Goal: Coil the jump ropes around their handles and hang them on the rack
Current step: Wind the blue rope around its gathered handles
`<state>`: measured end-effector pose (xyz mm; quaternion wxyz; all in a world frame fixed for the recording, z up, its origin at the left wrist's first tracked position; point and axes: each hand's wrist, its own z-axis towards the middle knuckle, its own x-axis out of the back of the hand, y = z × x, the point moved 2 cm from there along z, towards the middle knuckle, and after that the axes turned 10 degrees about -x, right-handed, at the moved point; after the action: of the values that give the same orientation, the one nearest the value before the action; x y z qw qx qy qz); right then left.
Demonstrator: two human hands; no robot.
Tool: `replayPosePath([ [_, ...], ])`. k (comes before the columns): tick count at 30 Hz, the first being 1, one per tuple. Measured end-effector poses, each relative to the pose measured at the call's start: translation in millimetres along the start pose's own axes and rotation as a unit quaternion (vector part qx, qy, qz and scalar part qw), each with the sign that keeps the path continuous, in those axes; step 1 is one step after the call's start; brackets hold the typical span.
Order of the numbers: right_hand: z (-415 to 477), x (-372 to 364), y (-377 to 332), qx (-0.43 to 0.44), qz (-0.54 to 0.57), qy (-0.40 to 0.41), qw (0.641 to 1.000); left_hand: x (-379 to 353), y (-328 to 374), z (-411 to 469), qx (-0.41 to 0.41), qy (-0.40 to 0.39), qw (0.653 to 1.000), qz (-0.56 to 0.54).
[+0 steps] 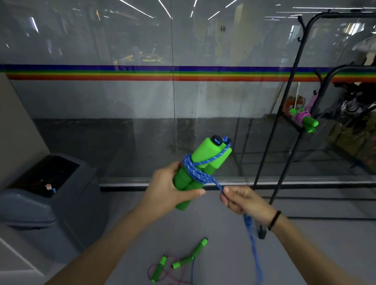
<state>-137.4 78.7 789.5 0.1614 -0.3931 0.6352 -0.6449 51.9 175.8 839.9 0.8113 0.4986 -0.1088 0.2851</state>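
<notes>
Green handles [202, 163] gripped by left hand [170, 189]; right hand [242, 199] pinches rope [220, 187]

Bin [33, 207] left; rack [294, 68] right; loose ropes [159, 269] on floor [209, 228] between.

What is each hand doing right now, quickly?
Left hand: closed, gripping the green handles.
Right hand: closed, pinching the blue rope coming off the coil.
</notes>
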Motion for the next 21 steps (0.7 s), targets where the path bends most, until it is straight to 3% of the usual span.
replayPosePath([
  [4,-10,-19,-8,-0.037,-0.057,0.017,0.998,-3,-4,4,0.054,0.06,0.994,0.07],
  [7,-18,-30,-23,-0.007,-0.229,0.0,0.973,-8,-9,7,0.077,0.063,0.986,0.136],
  [11,-26,-36,-52,0.04,-0.469,-0.001,0.882,-13,-18,7,0.085,-0.042,0.969,0.23],
  [15,-27,-31,-86,0.082,-0.53,0.007,0.844,-21,-23,-3,0.058,-0.165,0.925,0.339],
  [17,-19,-22,-94,0.083,-0.512,0.004,0.855,-25,-21,-8,0.031,-0.209,0.907,0.365],
  [21,1,-1,-90,0.084,-0.314,-0.048,0.945,-26,-3,-16,-0.09,-0.315,0.875,0.356],
])
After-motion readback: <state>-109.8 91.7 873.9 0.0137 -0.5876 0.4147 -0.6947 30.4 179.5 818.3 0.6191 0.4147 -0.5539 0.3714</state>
